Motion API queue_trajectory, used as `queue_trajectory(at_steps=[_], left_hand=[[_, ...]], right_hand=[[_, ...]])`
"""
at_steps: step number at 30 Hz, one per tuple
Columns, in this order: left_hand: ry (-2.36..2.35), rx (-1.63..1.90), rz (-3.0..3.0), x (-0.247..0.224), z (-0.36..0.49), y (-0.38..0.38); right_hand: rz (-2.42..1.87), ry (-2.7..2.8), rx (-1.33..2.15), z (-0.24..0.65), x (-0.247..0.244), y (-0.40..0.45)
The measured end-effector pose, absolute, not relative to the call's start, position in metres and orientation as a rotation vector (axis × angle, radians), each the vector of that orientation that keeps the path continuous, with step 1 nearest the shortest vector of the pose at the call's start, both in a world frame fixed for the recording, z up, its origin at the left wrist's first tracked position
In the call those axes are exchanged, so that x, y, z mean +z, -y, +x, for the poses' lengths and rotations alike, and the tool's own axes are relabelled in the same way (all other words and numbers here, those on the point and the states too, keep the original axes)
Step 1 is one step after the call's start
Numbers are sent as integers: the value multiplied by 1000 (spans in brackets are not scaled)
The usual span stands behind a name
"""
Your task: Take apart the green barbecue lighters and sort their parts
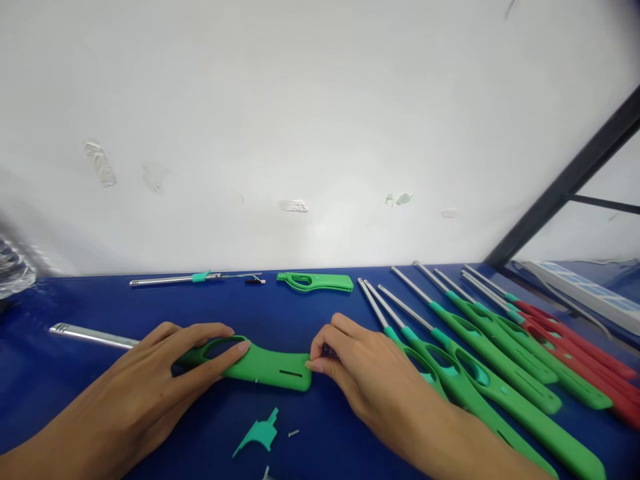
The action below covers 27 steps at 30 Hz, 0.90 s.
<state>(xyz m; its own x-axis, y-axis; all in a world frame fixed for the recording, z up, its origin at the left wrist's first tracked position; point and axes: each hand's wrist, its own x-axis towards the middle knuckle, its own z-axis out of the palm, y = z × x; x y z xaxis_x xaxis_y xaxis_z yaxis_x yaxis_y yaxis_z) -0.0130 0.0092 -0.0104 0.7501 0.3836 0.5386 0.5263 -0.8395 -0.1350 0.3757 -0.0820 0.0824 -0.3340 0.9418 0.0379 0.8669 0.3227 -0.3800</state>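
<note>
Poking out to the left of the green handle (275, 369) is a silver tube (93, 335), both down low over the blue tabletop (310, 320). Next along is the left hand (160, 370), coming in from the near left, back of the hand up, wrist low. Its thumb lies across the handle just past the loop opening and the index reaches along the far edge, so they're moderately spread with the handle gripped between; the other fingers are mostly hidden. Beyond the handle sits a loose tube with a teal collar (173, 281). On the near side there's a teal piece (263, 432), with a tiny screw (293, 433) just right of it, and a second green handle shell (325, 283) lies on the far side. At the handle's right end is the right hand (370, 367), forearm angling in from the near right, knuckles up, fingers curled. Thumb and index tips nearly meet at that end, touching it; can't tell if they're actually pinching anything. Further right of the handle: green lighters (500, 360), then red ones (580, 340).
</note>
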Motion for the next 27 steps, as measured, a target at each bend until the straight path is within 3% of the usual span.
queue_trajectory(at_steps=[11,17,27], left_hand=[[964,-675,-2752,-15,-13,0],[653,-713,-2665,-12,-15,-13],[621,-676,-2637,-10,-15,-11]], right_hand=[[-1701,2391,446,370,85,81],[-1708,2409,446,370,85,79],[-1555,2422,314,374,73,81]])
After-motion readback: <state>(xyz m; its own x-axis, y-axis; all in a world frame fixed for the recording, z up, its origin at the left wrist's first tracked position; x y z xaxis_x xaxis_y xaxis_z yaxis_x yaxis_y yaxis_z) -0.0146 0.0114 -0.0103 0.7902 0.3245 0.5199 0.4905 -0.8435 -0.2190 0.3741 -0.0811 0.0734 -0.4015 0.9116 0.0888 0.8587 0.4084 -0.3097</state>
